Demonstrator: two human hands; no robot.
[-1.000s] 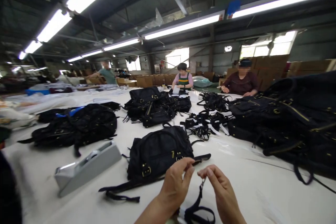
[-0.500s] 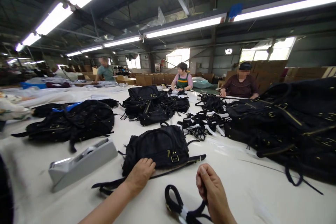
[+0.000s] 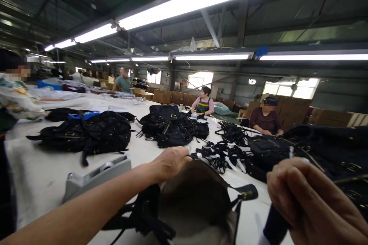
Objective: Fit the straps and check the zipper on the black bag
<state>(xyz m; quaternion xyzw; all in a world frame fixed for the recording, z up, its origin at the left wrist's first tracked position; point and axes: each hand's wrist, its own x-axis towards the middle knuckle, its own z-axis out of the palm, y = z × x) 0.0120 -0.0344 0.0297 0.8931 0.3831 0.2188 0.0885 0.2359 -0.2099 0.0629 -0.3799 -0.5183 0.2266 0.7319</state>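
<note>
A black handbag (image 3: 198, 199) lies in front of me with its mouth spread open, and the tan lining inside shows. My left hand (image 3: 174, 162) pinches the far rim of that mouth and holds it up. On the right, my right hand (image 3: 304, 195) is closed around a black strap (image 3: 276, 224), raised beside the bag. A small pale tip sticks up above its fingers; I cannot make out what it is. The bag's dark straps (image 3: 143, 214) hang loose at its near left side.
A grey tape dispenser (image 3: 97, 176) stands behind my left forearm. Black bags (image 3: 86, 132) lie at left, centre (image 3: 169, 124) and right (image 3: 339, 141). Black straps with white wrapping (image 3: 221, 155) are heaped beyond the bag. Several people work around the white table (image 3: 37, 172).
The bag has been tipped toward me and its mouth opened, with my left hand now on the rim. My right hand has risen to the right, bringing the black strap up off the table.
</note>
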